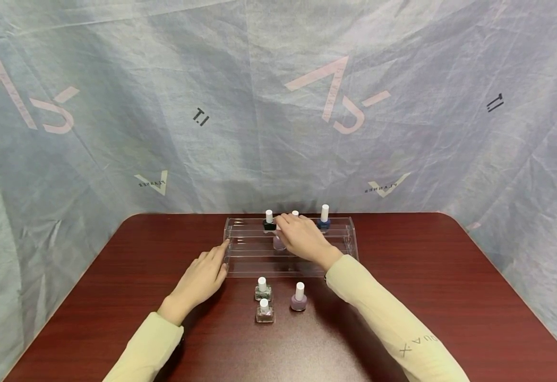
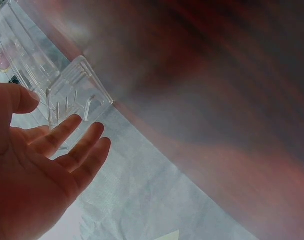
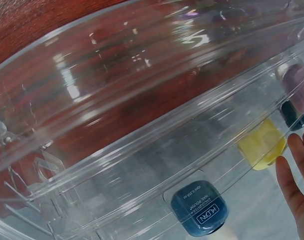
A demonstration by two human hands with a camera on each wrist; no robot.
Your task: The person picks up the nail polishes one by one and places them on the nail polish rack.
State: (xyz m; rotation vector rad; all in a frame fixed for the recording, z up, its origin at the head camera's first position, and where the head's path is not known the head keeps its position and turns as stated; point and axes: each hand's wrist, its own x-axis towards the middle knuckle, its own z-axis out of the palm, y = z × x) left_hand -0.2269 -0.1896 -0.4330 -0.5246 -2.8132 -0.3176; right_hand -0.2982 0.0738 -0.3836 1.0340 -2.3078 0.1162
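Two clear squarish glittery bottles (image 1: 265,315) and one mauve rounded bottle (image 1: 299,302), all white-capped, are standing before the clear plastic tiered rack (image 1: 254,266). My left hand (image 1: 200,277), fingers extended, is touching the rack's left end. My right hand (image 1: 303,237) is gripping a pale purple bottle (image 1: 279,244) by its top, at the rack's middle tier. Dark (image 1: 270,226), yellow (image 3: 261,145) and blue bottles (image 1: 324,224) are sitting along the rack's back tier.

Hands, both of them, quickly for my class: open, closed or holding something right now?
Left hand: open, at the left end of the clear tiered rack.
Right hand: closed, apparently holding the lavender nail polish bottle in the rack.
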